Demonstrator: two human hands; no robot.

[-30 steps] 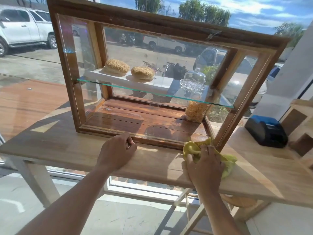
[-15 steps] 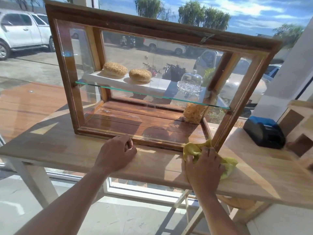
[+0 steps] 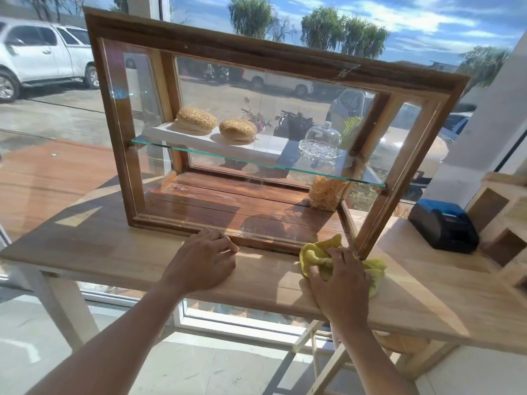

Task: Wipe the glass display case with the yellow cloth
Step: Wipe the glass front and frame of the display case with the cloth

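Wood-framed glass display case (image 3: 159, 32) sits on wooden table (image 3: 85, 249), tilted in view. No readable writing or brand on anything; blue-black device (image 3: 443, 223) at right is too blurred to tell. Yellow cloth (image 3: 316, 256) bunched on the table at the case's bottom right corner, touching the frame. Right hand (image 3: 339, 283) clenches it, fingers curled over the bunch. Left hand (image 3: 204, 262) rests on the table, loosely curled fingertips against the lower frame rail, holding nothing.

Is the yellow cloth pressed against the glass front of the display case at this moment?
No, the right hand holds the yellow cloth bunched on the wooden table, below the bottom right corner of the display case.
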